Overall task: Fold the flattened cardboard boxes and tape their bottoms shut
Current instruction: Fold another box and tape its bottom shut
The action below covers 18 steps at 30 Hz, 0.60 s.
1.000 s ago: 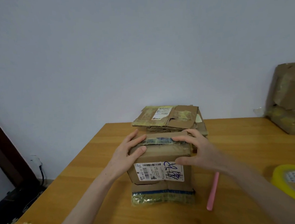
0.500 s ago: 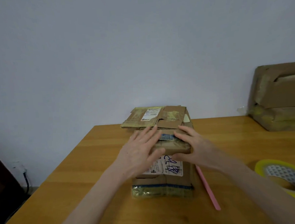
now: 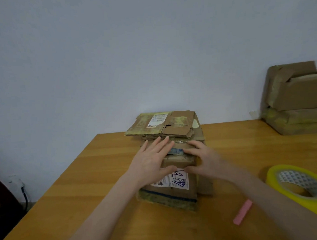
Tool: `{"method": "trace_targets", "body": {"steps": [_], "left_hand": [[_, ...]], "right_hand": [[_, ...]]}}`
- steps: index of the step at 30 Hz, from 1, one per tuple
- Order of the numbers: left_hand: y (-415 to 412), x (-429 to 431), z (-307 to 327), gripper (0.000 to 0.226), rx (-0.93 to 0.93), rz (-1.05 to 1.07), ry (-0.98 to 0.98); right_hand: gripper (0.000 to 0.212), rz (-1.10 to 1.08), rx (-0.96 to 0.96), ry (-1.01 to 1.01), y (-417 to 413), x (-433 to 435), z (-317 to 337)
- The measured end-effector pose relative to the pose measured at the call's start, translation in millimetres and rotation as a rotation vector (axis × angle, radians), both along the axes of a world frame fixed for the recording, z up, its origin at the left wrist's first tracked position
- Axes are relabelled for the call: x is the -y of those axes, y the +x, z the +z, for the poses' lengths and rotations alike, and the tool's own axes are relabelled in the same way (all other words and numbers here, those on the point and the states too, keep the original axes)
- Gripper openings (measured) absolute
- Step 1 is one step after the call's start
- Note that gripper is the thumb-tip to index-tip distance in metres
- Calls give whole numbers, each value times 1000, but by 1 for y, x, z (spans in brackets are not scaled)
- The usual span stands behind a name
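Head view: box [image 3: 175, 193] stands mid-bench [image 3: 102, 176], just in front of the stack of flat boxes [image 3: 165, 125]. Left hand [image 3: 152, 161] and right hand [image 3: 203, 157] lie flat on its top flaps, grip released, pressing down. Looks like flap-closing; this seam not yet taped. Next: one hand pins the seam, the other fetches the tape roll [image 3: 273, 180] on the right.

Wooden table [image 3: 85, 204], orange-ish top. Sitting on it: a box [image 3: 175, 193] with a label in the middle, and a stack of flattened boxes [image 3: 165, 125] right behind it at the far edge. The far right has a pile of bigger boxes [image 3: 298, 99]. On the near right there's a yellow tape roll [image 3: 276, 180] lying flat, and a pink stick [image 3: 243, 214] near it, closer to the front.
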<state>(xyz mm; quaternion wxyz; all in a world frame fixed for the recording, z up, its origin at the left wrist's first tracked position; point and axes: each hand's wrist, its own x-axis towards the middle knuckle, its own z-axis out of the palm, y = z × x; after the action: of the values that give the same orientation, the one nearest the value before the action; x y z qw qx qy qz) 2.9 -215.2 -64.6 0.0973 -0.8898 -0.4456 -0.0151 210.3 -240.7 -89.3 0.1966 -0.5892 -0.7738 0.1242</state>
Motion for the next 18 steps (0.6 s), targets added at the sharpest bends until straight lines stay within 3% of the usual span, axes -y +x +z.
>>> {"method": "trace_targets", "body": {"steps": [5,18], "left_hand": [[5,-7,-7,73,-60,77,-141],[13,1,-15,67,-31,149,-116]], "right_hand": [[64,21,-73,18,4,-2,-4],[57,48,-159,-6,6,-6,-9]]}}
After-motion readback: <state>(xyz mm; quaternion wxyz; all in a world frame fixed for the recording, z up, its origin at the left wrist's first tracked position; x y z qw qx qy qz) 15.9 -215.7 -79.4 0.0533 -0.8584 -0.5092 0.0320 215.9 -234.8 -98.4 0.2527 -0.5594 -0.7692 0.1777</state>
